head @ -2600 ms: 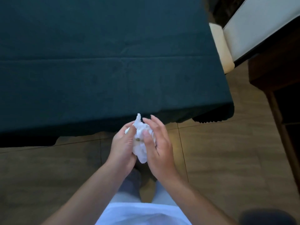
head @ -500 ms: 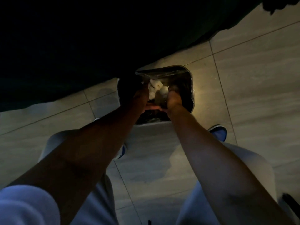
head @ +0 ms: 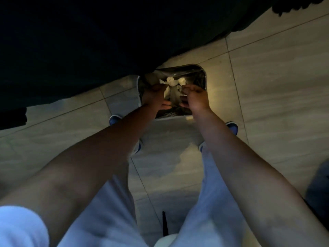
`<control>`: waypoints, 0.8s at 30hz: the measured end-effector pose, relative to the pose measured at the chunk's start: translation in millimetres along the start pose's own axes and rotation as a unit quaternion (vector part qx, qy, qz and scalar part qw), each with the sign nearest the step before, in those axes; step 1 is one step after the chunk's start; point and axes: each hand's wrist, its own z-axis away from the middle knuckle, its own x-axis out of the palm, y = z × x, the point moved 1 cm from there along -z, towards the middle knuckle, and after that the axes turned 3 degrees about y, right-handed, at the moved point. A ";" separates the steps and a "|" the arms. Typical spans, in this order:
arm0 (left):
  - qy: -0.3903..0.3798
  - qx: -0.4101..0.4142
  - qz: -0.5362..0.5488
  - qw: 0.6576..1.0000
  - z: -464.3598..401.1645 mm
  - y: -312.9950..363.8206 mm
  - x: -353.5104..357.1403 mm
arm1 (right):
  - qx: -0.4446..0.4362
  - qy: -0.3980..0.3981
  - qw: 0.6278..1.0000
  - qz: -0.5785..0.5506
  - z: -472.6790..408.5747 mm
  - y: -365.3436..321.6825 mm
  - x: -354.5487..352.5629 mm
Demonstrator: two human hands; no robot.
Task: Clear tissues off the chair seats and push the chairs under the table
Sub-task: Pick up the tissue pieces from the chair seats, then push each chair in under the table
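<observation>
Compared with the frame half a second earlier, we find both hands drawn slightly back toward the near rim of the bin, and the view is a little brighter, so both blue shoes now show. Against the frame before that, we have gone from standing at the table with the tissue wad between the palms to bending over the bin.

We see the left hand (head: 154,98) and the right hand (head: 196,98) side by side above the waste bin (head: 204,77), which stands on the tiled floor (head: 276,86) at the edge of the dark tablecloth (head: 89,41). The bin is lined with a dark glossy bag.

The tissues (head: 171,88) lie pale and crumpled between the two hands, inside the bin opening. Further pale wads sit toward the far side of the bin.

Grip state: the fingers of both hands are curled, with fingertips at the edges of the tissue mass. We cannot tell in this dim light whether either hand is pinching the tissue or has let go of it.

Both forearms reach down from the lower corners of the view. The left shoe (head: 114,119) and the right shoe (head: 232,126) stand on either side of the bin, near its front rim.
</observation>
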 end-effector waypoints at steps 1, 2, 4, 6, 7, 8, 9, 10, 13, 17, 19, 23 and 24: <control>-0.003 0.011 -0.004 1.000 12.7 2.8 -4.0 | -0.016 -0.002 1.000 0.007 16.8 -6.5 -4.6; -0.001 0.031 -0.014 0.999 26.3 4.7 -9.4 | -0.030 -0.003 0.999 0.014 32.0 -12.0 -9.7; 0.002 0.097 -0.054 0.994 52.3 8.0 -20.8 | -0.063 -0.012 0.997 0.039 62.9 -23.5 -19.0; 0.007 0.169 -0.099 0.981 83.3 13.8 -32.8 | -0.116 -0.007 0.990 0.080 96.4 -36.7 -32.9; 0.016 0.203 -0.121 0.972 98.9 17.7 -38.0 | -0.151 -0.004 0.983 0.101 113.9 -43.8 -41.2; 0.028 0.239 -0.143 0.960 115.7 22.8 -42.1 | -0.181 -0.003 0.976 0.118 130.7 -51.2 -49.8; 0.040 0.272 -0.164 0.947 132.0 27.4 -45.1 | -0.207 -0.002 0.970 0.129 147.9 -59.2 -58.0; 0.050 0.304 -0.179 0.934 150.2 32.3 -46.6 | -0.228 0.001 0.964 0.135 163.4 -66.5 -66.4; 0.093 0.404 -0.201 0.887 204.5 51.5 -47.3 | -0.287 0.002 0.943 0.170 195.8 -85.2 -92.0; 0.166 0.476 -0.195 0.841 264.1 60.6 -43.1 | -0.399 -0.046 0.881 0.251 215.6 -104.2 -129.4; 0.191 0.482 -0.222 0.826 293.5 57.2 -38.7 | -0.437 -0.046 0.851 0.288 227.9 -122.5 -153.1; 0.247 0.508 -0.298 0.769 350.2 55.0 -34.9 | -0.494 -0.042 0.796 0.346 266.2 -166.9 -196.6; 0.262 0.517 -0.307 0.755 363.8 56.3 -34.5 | -0.516 -0.044 0.780 0.353 276.0 -177.7 -203.4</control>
